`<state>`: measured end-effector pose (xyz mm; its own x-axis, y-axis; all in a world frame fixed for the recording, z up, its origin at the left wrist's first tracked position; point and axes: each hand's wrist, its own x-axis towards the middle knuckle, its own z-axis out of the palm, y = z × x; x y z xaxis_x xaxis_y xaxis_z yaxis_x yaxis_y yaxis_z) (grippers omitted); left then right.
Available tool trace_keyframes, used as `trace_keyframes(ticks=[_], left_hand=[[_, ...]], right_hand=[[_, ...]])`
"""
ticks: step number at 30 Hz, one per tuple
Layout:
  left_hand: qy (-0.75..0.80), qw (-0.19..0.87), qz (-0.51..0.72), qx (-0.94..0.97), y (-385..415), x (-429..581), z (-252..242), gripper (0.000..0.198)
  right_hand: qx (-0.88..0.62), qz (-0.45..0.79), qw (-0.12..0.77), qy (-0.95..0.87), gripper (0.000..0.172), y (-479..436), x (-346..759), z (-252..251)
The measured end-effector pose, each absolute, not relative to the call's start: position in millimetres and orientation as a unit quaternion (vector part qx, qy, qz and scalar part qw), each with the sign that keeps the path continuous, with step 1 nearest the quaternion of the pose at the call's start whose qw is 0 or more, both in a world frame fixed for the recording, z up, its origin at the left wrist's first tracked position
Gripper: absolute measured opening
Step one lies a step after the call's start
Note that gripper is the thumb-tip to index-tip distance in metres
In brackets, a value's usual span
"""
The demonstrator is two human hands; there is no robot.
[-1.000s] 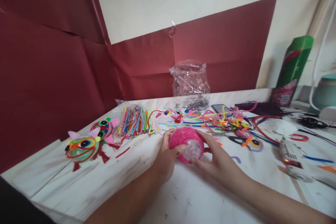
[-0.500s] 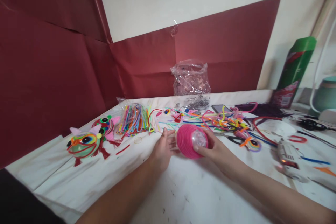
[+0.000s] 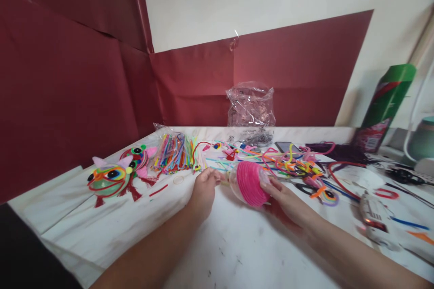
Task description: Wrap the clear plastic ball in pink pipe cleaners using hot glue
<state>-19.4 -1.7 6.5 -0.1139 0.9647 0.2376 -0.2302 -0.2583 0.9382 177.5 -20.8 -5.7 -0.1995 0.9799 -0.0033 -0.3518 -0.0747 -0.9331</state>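
A clear plastic ball wrapped in pink pipe cleaner [image 3: 250, 183] is held just above the white table [image 3: 237, 244] by my right hand [image 3: 286, 198], whose fingers cup it from the right and below. My left hand [image 3: 202, 188] is just left of the ball, its fingers pinched together near a thin pipe cleaner end by the ball's bare side. What the pinch holds is too small to make out.
Two finished pipe-cleaner fish figures [image 3: 110, 179] lie at the left. A bag of coloured pipe cleaners [image 3: 172, 153] and loose ones [image 3: 291, 158] spread behind the hands. A glue gun [image 3: 373, 216], a green box [image 3: 384, 104] and a crumpled clear bag [image 3: 251, 108] stand to the right and rear.
The ball has turned, its clear end swinging from facing me to the left. My left hand let go of the ball and drew into a pinch beside it.
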Motion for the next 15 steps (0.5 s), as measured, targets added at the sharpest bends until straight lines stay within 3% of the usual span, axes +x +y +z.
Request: trace_keyframes(ticks=[2, 8, 15], left_hand=[[0.388, 0.467, 0.636, 0.477, -4, -18, 8, 0.022], [0.386, 0.566, 0.521, 0.509, -14, -9, 8, 0.056], [0.375, 0.568, 0.509, 0.527, -19, -5, 7, 0.059]], right_hand=[[-0.375, 0.611, 0.524, -0.459, 0.054, -23, 176, -4], [-0.462, 0.379, 0.526, -0.605, 0.079, -28, 170, -9], [-0.433, 0.219, 0.525, -0.699, 0.075, -29, 168, -24]])
